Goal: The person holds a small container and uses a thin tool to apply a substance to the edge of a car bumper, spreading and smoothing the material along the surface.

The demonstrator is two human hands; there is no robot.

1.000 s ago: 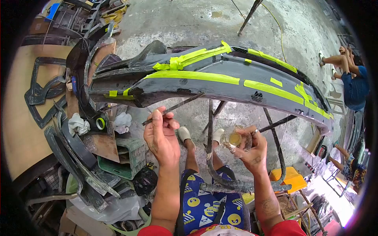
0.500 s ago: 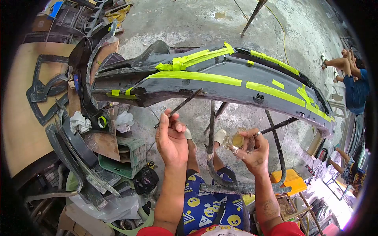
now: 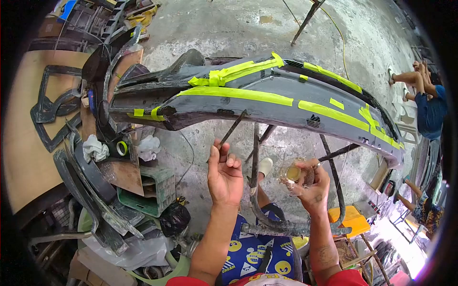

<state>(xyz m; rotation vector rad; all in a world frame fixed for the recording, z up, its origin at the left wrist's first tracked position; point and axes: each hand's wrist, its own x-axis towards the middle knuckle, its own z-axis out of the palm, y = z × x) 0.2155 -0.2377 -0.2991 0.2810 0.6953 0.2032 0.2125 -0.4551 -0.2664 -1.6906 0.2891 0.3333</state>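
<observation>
A thin dark stick (image 3: 234, 126) is pinched between the thumb and fingers of my left hand (image 3: 225, 178). Its far tip lies at the lower face of a long grey car bumper (image 3: 267, 106), just below a strip of bright yellow-green tape (image 3: 238, 94). Lower right, my right hand (image 3: 312, 187) grips a clear plastic cup (image 3: 289, 176) with a yellowish substance inside. The bumper stretches across the view above both hands, with more tape along its upper edges.
Black metal stand legs (image 3: 255, 162) rise under the bumper. To the left are a green crate (image 3: 164, 193), a tape roll (image 3: 122, 148), crumpled paper (image 3: 96, 148) and dark curved parts (image 3: 88, 188). A yellow box (image 3: 350, 220) sits lower right. Other people (image 3: 429, 112) are at the far right.
My left hand has moved right and slightly down, the stick's tip staying near the bumper's lower face. My right hand with the cup has shifted slightly right.
</observation>
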